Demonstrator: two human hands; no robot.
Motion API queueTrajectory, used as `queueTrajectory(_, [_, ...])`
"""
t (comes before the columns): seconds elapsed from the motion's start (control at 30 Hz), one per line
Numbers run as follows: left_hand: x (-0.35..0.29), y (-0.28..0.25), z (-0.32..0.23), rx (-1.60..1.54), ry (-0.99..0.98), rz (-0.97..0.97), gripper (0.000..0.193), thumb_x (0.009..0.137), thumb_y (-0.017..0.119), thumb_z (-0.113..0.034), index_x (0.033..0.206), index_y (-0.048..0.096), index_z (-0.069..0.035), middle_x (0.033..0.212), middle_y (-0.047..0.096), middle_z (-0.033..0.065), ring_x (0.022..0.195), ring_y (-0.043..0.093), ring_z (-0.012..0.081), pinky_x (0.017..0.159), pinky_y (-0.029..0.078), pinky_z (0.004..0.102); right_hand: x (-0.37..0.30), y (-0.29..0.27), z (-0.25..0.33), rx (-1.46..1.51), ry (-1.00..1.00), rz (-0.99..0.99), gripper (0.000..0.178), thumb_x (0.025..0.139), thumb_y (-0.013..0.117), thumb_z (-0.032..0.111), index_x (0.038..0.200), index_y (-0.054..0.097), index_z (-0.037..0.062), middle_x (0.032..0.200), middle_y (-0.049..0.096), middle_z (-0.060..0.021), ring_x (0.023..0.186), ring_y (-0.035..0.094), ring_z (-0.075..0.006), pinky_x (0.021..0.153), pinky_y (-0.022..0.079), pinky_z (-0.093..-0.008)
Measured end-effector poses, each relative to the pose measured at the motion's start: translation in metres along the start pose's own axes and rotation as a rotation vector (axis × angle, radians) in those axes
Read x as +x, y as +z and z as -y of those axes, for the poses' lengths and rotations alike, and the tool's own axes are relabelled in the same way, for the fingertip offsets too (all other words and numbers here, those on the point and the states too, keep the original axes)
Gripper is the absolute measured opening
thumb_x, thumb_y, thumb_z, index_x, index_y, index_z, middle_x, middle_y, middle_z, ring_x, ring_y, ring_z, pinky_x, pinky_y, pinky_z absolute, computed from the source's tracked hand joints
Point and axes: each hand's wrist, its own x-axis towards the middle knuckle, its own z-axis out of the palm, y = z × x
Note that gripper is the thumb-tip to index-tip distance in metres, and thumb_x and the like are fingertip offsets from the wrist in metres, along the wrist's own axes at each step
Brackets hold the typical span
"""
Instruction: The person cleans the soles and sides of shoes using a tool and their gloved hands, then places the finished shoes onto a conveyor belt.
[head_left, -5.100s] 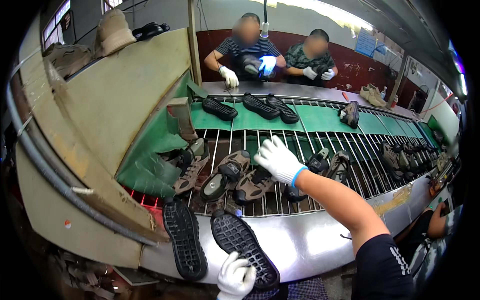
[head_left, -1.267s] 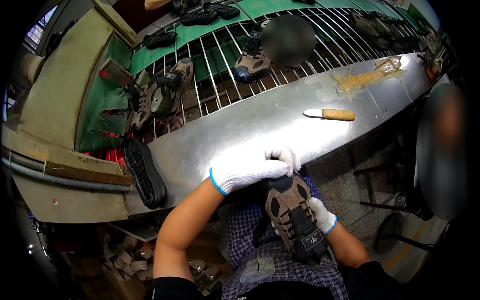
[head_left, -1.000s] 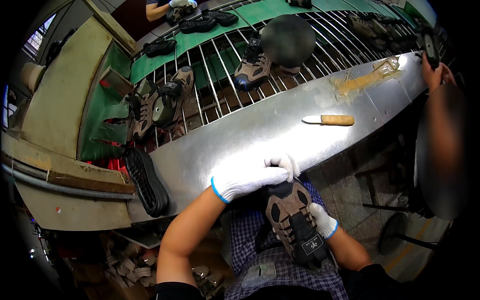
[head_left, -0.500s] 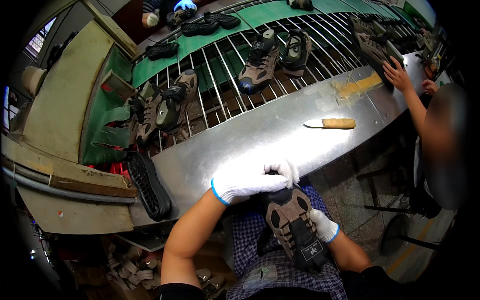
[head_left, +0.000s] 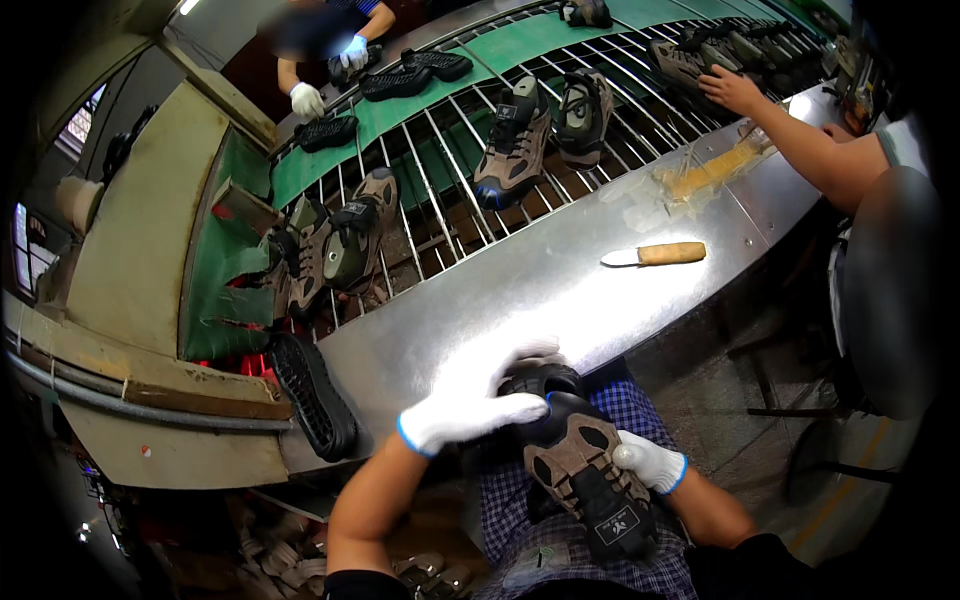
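Note:
A brown and black shoe upper (head_left: pixel 580 455) lies over my lap with its toe pointing away from me, toward the metal bench edge. At its toe is a black rubber sole (head_left: pixel 545 380). My left hand (head_left: pixel 475 405), in a white knit glove, curls around the sole, its thumb by the toe and its fingers on the far side. My right hand (head_left: pixel 648 462), also gloved, grips the upper's right side. How the upper and sole meet underneath is hidden.
A wooden-handled knife (head_left: pixel 655 255) lies on the metal bench (head_left: pixel 440 300). Another black sole (head_left: pixel 312 395) rests at the bench's left end. Shoes (head_left: pixel 515 145) stand on the rod rack beyond. A co-worker's arm (head_left: pixel 820 150) reaches in at right; another person's gloved hand (head_left: pixel 307 100) touches a sole.
My left hand has opened wider and shifted slightly left, and the black sole now shows at the toe. My right hand stays on the upper. The right co-worker's hand has moved farther over the rack.

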Motion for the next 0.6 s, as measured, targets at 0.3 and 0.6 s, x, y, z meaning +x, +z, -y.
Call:
queueTrajectory(0.3, [-0.073, 0.035, -0.008, 0.238, 0.068, -0.478, 0.019, 0.096, 0.072, -0.007, 0.108, 0.078, 0.006, 0.128, 0.071, 0.0221, 0.12, 0.067, 0.0274, 0.102, 0.054, 0.0374, 0.008, 0.01, 0.006, -0.187, 0.056, 0.049, 0.097, 0.093, 0.076, 0.066, 0.147, 0.052, -0.0107, 0.132, 0.069, -0.0148, 0.117, 0.068, -0.0204, 0.101, 0.059, -0.0369])
queueTrajectory(0.6, [-0.083, 0.041, 0.01, 0.233, 0.092, -0.538, 0.021, 0.1, 0.071, -0.009, 0.114, 0.078, 0.006, 0.13, 0.073, 0.0235, 0.122, 0.069, 0.0296, 0.107, 0.053, 0.0389, 0.018, 0.006, 0.013, -0.149, 0.183, 0.089, 0.063, 0.095, 0.07, 0.025, 0.146, 0.054, -0.0072, 0.126, 0.071, -0.0115, 0.108, 0.07, -0.0176, 0.093, 0.061, -0.0343])
